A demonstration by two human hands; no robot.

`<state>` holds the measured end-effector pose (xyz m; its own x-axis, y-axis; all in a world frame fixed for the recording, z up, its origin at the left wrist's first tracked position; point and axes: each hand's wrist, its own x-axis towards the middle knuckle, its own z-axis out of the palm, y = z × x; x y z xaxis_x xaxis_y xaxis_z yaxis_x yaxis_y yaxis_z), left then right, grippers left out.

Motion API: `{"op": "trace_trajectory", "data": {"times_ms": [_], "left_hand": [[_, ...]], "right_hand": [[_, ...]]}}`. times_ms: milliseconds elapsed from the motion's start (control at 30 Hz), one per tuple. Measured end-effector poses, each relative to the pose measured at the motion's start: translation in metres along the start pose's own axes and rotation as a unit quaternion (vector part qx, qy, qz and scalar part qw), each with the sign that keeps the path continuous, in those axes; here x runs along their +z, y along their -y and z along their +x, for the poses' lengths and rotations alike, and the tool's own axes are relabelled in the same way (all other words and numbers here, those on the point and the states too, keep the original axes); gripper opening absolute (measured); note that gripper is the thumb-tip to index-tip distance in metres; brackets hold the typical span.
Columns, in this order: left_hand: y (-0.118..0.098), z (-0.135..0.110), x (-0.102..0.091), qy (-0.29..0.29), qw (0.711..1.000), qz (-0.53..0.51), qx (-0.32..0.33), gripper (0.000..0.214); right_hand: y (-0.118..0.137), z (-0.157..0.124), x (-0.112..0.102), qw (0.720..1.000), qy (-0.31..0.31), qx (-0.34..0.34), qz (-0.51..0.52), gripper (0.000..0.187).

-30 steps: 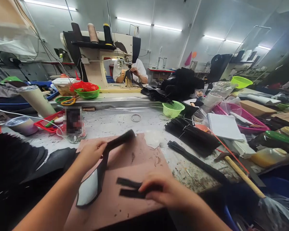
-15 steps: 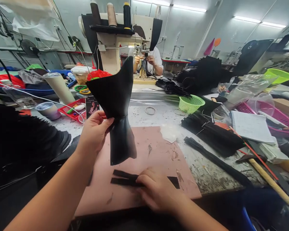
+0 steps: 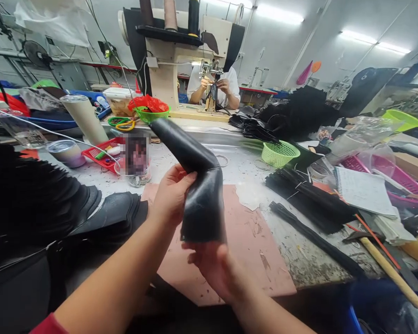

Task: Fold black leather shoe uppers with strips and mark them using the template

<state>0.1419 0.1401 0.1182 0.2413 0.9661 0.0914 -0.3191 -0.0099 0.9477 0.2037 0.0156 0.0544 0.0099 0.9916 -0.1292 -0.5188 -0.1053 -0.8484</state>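
Note:
A glossy black leather piece (image 3: 205,204) with a seam across its narrow middle is held up over a pink mat (image 3: 254,255). My left hand (image 3: 172,195) is closed on its left edge, near the seam, thumb in front. The upper part leans to the left, while the lower part hangs down. My right hand (image 3: 216,269) is at the bottom edge, slightly blurred, with thumb and fingers apart. Some of its fingers go behind the leather, and I cannot tell whether they touch it.
Stacked black pieces (image 3: 114,208) lie to the left. A green basket (image 3: 280,154), a bundle of black pieces (image 3: 310,199), a notebook (image 3: 365,190) and a hammer (image 3: 393,269) are on the right. Beyond stands a sewing machine (image 3: 160,79), with a person (image 3: 231,88) behind it.
The leather piece has moved right and turned, its top now leaning left. My right hand has left the black strips on the mat and come to the leather's lower edge. Those strips no longer show there.

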Motion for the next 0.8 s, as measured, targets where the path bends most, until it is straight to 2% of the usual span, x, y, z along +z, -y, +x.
{"op": "trace_trajectory", "data": {"times_ms": [67,167,233,300,333,367,400,433,467,500,567,667,800], "left_hand": [[0.008,-0.002,-0.007,0.014,0.999,0.038,-0.033,0.025],[0.015,-0.019,-0.029,0.050,0.985,0.129,-0.098,0.031],[0.017,-0.044,-0.052,0.072,0.969,0.203,-0.118,0.038],[0.020,-0.076,-0.078,0.108,0.949,0.283,-0.093,0.042],[0.022,-0.093,-0.089,0.218,0.894,0.391,-0.019,0.039],[0.025,-0.108,-0.099,0.304,0.827,0.469,0.062,0.040],[0.028,-0.121,-0.107,0.363,0.769,0.511,0.123,0.042],[0.031,-0.131,-0.112,0.383,0.728,0.540,0.179,0.040],[0.034,-0.138,-0.114,0.392,0.699,0.554,0.225,0.039],[0.036,-0.142,-0.115,0.388,0.684,0.560,0.261,0.036],[0.038,-0.145,-0.111,0.371,0.673,0.563,0.304,0.029],[0.036,-0.141,-0.101,0.353,0.669,0.570,0.321,0.023],[0.030,-0.133,-0.087,0.353,0.645,0.604,0.307,0.025]], "right_hand": [[0.006,0.003,0.002,0.992,-0.066,-0.020,0.105,0.053],[0.017,0.009,-0.003,0.975,-0.182,-0.006,0.125,0.033],[0.020,0.011,-0.011,0.966,-0.237,0.008,0.107,0.029],[0.021,0.011,-0.021,0.962,-0.248,0.038,0.103,0.028],[0.020,0.011,-0.025,0.963,-0.239,0.061,0.107,0.027],[0.019,0.010,-0.027,0.964,-0.223,0.088,0.113,0.025],[0.017,0.010,-0.028,0.965,-0.204,0.119,0.116,0.024],[0.015,0.011,-0.028,0.964,-0.189,0.147,0.113,0.024],[0.013,0.012,-0.027,0.964,-0.181,0.168,0.103,0.024],[0.011,0.014,-0.025,0.963,-0.179,0.181,0.089,0.024],[0.009,0.022,-0.022,0.964,-0.194,0.173,0.055,0.022],[0.020,0.044,-0.020,0.969,-0.230,0.091,-0.003,0.014],[0.062,0.084,-0.011,0.969,-0.227,-0.049,-0.083,0.012]]}}
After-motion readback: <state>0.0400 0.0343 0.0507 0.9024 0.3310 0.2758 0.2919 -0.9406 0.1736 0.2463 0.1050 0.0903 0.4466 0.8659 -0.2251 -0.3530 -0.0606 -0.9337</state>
